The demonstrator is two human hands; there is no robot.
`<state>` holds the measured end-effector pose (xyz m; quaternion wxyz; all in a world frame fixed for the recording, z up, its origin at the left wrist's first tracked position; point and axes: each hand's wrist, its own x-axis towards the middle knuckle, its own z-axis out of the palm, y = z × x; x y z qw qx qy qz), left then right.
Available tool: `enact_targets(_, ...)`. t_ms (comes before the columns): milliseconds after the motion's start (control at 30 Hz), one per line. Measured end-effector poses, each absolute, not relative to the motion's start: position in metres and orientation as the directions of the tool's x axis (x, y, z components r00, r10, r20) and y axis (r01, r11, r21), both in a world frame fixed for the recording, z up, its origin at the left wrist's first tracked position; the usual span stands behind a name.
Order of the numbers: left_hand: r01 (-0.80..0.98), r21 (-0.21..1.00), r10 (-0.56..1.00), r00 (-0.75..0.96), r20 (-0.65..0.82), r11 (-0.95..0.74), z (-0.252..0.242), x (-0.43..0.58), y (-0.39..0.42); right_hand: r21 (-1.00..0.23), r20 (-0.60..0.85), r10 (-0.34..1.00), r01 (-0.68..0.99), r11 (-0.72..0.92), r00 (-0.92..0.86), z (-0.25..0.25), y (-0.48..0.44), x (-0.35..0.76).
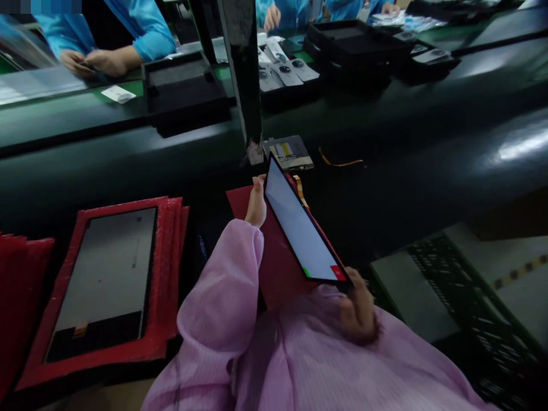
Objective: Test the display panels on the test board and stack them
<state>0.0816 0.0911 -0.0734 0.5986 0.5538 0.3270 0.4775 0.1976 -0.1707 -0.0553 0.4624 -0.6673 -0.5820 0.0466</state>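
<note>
A lit display panel (295, 222) with a black border is held tilted in front of me. It glows white, with a green patch and a red patch at its near end. My left hand (257, 204) grips its far left edge, thumb up. My right hand (358, 308) is closed on the near right corner, slightly blurred. Behind the panel an orange flex cable (301, 191) sticks out. Under it lies a red sheet (276, 265). Just beyond the far end sits a small grey circuit box (290, 152) with a yellow part.
At left, another panel (109, 268) rests on stacked red sheets (171, 274), beside a further red stack (28, 302). A metal post (244, 74) rises ahead. A loose orange strip (341, 164) lies right of it. Black trays (184, 85) and co-workers' hands (103, 61) are across the bench.
</note>
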Motion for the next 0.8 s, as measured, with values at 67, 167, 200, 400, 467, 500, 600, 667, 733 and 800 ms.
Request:
enact_targets(67,-0.214,0.974,0.933,0.330,0.145,-0.075,-0.073,0.082,0.091,-0.664,0.412,0.872,0.743,0.088,0.265,-0.060,-0.178,0.193)
enact_targets(167,-0.228,0.970,0.933,0.326,0.154,-0.081,-0.072,0.083,0.090,-0.663,0.378,0.891,0.745,0.073,0.250,-0.059,-0.178,0.190)
enact_targets(200,-0.230,0.970,0.934,0.324,0.152,-0.078,-0.071,0.083,0.090,-0.665,0.369,0.895,0.744,0.067,0.249,-0.059,-0.176,0.190)
enact_targets(400,-0.229,0.970,0.955,0.261,0.138,-0.078,-0.059,0.076,0.083,-0.685,0.372,0.873,0.728,0.029,0.315,-0.049,-0.165,0.205)
enact_targets(467,-0.231,0.968,0.968,0.206,0.144,-0.095,-0.052,0.068,0.079,-0.706,0.373,0.848,0.708,-0.004,0.377,-0.041,-0.158,0.217)
enact_targets(500,-0.226,0.968,0.973,0.176,0.147,-0.105,-0.049,0.064,0.076,-0.720,0.369,0.836,0.694,-0.019,0.406,-0.037,-0.154,0.225)
enact_targets(600,-0.181,0.978,0.988,0.095,0.123,-0.105,-0.040,0.047,0.064,-0.770,0.334,0.826,0.637,-0.040,0.455,-0.027,-0.137,0.247)
enact_targets(667,-0.166,0.984,0.995,0.066,0.070,-0.058,-0.035,0.037,0.054,-0.802,0.300,0.838,0.597,-0.038,0.456,-0.024,-0.126,0.259)
enact_targets(733,-0.189,0.982,0.996,0.087,0.013,0.004,-0.033,0.028,0.044,-0.828,0.262,0.861,0.560,-0.032,0.437,-0.026,-0.118,0.268)
enact_targets(800,-0.211,0.976,0.990,0.142,-0.024,0.054,-0.032,0.022,0.037,-0.851,0.225,0.883,0.525,-0.028,0.411,-0.029,-0.114,0.273)
